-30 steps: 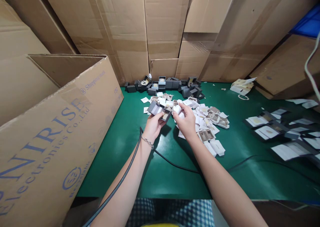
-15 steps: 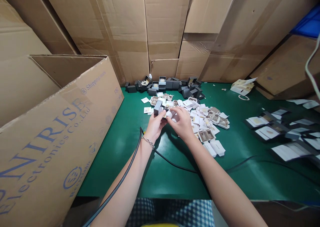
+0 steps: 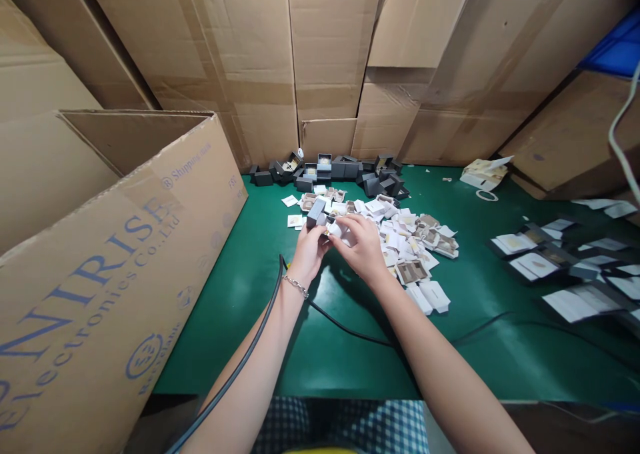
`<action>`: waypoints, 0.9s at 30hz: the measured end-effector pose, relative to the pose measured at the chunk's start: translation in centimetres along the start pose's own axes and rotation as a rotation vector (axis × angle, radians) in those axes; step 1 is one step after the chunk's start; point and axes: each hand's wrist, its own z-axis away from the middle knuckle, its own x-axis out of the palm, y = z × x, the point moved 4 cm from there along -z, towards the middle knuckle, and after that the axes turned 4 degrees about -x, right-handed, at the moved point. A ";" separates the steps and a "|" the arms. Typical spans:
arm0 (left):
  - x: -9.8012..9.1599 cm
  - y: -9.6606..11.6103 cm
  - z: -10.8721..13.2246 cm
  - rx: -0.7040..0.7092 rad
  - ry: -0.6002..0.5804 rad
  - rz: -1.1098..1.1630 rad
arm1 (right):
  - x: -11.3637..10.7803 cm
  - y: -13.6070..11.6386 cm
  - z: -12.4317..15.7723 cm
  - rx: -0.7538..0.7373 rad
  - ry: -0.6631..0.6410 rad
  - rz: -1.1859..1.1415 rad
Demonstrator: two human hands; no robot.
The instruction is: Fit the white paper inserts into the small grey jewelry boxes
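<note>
My left hand [image 3: 311, 249] is closed around a small dark grey box [image 3: 316, 212] whose lid stands up. My right hand [image 3: 361, 242] reaches in from the right, its thumb and fingers pinched on a small white piece [image 3: 336, 230] at the box's opening. Fingers partly hide that piece, so its kind is unclear. Just beyond and to the right of my hands spreads a heap of white cards and paper inserts [image 3: 395, 231], with brown moulded trays [image 3: 411, 271] among them.
Dark small boxes [image 3: 345, 169] line the back of the green table [image 3: 340, 367]. A large carton [image 3: 125, 254] stands on the left. Flattened dark boxes with white cards [image 3: 535, 264] lie on the right. A black cable [image 3: 350, 331] crosses in front, near a tape ring [image 3: 487, 195] farther back.
My right fingers have shifted slightly at the box opening, and the white piece sits at a different angle. My left hand keeps the box in nearly the same place.
</note>
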 end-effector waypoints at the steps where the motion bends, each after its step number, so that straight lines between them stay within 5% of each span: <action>1: 0.0 0.0 0.0 0.001 -0.012 0.007 | 0.0 0.1 0.0 0.009 0.004 0.015; 9: 0.0 -0.4 -0.1 -0.005 -0.145 -0.002 | 0.4 1.0 0.0 0.035 -0.045 0.063; 18: -0.3 -0.9 -0.5 -0.011 -0.142 -0.066 | 0.7 1.1 0.0 0.065 -0.169 0.077; 27: -0.6 -0.9 -0.6 -0.015 -0.136 -0.109 | 0.0 1.1 -0.2 0.095 -0.091 0.111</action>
